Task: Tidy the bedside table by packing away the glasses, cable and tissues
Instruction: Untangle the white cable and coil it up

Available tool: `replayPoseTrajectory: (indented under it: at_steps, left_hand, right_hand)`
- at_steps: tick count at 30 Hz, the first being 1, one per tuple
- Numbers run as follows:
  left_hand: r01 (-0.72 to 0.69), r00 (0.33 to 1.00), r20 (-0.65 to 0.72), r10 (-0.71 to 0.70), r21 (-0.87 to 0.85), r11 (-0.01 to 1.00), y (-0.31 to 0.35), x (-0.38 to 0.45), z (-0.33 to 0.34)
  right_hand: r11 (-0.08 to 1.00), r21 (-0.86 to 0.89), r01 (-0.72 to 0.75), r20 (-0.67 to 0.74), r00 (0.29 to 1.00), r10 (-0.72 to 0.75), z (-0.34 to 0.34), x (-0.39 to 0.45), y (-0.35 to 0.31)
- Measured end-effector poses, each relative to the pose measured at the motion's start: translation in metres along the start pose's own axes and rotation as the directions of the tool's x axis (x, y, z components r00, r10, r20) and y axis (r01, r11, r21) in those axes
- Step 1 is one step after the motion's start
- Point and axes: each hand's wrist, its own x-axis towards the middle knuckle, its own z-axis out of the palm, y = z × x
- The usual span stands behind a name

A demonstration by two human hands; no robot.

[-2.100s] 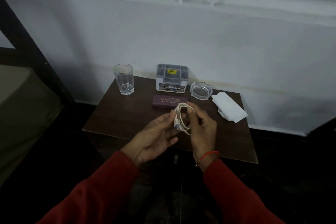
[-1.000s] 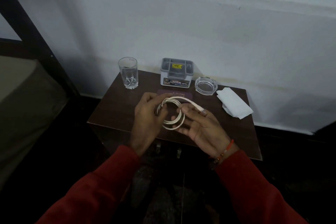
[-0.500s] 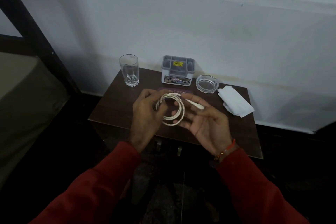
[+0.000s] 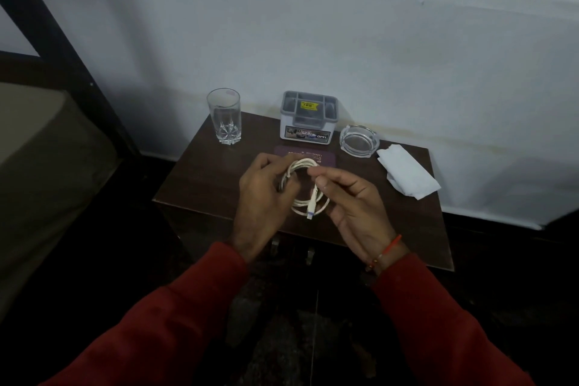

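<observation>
A white cable (image 4: pixel 308 194) is coiled into a loop above the front of the dark wooden bedside table (image 4: pixel 200 178). My left hand (image 4: pixel 263 197) pinches the coil's left side. My right hand (image 4: pixel 354 200) holds the cable's free end between thumb and fingers, and the plug hangs down across the loop. A maroon glasses case (image 4: pixel 322 157) lies shut on the table just behind my hands, partly hidden by them. White tissues (image 4: pixel 407 175) lie folded at the table's right edge. A grey and white organiser box (image 4: pixel 308 117) with open compartments stands at the back.
A drinking glass (image 4: pixel 225 116) stands at the back left of the table. A glass ashtray (image 4: pixel 359 140) sits between the organiser and the tissues. A white wall runs behind the table. A bed and its dark post are to the left.
Both hands went on winding the cable into a round coil. My right hand has brought the free end over the loop, so the plug now hangs down across it.
</observation>
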Motion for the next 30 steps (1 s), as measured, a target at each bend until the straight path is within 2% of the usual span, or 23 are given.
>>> replayPoseTrajectory:
  at_steps: [4, 8, 10, 12, 13, 15, 20, 25, 28, 30]
  left_hand:
    - [-0.014, 0.999, 0.031, 0.015, -0.04, 0.999, 0.003, -0.004, 0.003]
    - [-0.032, 0.999, 0.03, 0.034, -0.063, 0.998, 0.002, -0.006, 0.005]
    - [-0.065, 0.997, 0.027, 0.067, -0.064, 0.996, 0.003, -0.008, 0.008]
    - [-0.118, 0.993, 0.016, 0.119, -0.069, 0.991, 0.006, -0.011, 0.012]
    - [-0.142, 0.99, 0.012, 0.143, -0.067, 0.988, 0.006, -0.012, 0.013]
    - [-0.172, 0.985, 0.007, 0.173, -0.067, 0.983, 0.006, -0.014, 0.016]
    - [-0.193, 0.981, -0.012, 0.192, -0.033, 0.981, 0.0, -0.012, 0.016]
    - [-0.282, 0.959, 0.03, 0.281, 0.034, 0.959, -0.004, -0.015, 0.016]
    - [-0.333, 0.942, 0.065, 0.328, 0.091, 0.939, -0.004, -0.016, 0.017]
    - [-0.345, 0.938, 0.076, 0.339, 0.1, 0.933, -0.001, -0.017, 0.017]
  right_hand:
    - [0.986, -0.164, 0.043, -0.101, 0.993, -0.06, 0.0, 0.0, 0.003]
    - [0.928, -0.363, 0.086, -0.184, 0.97, -0.162, -0.002, 0.002, 0.006]
    - [0.796, -0.595, 0.115, -0.19, 0.942, -0.277, -0.002, 0.002, 0.01]
    - [0.573, -0.807, 0.144, -0.141, 0.895, -0.424, -0.001, 0.002, 0.011]
    - [0.498, -0.852, 0.159, -0.114, 0.873, -0.474, 0.0, 0.001, 0.011]
    - [0.434, -0.885, 0.167, -0.083, 0.862, -0.501, 0.001, -0.001, 0.012]
    - [0.293, -0.956, 0.018, -0.106, 0.909, -0.402, -0.001, -0.006, 0.011]
    - [0.418, -0.892, 0.172, -0.06, 0.871, -0.487, 0.009, -0.001, 0.014]
    - [0.532, -0.832, 0.16, -0.134, 0.872, -0.471, 0.009, 0.001, 0.017]
    - [0.652, -0.752, 0.098, -0.228, 0.889, -0.397, 0.007, 0.003, 0.017]
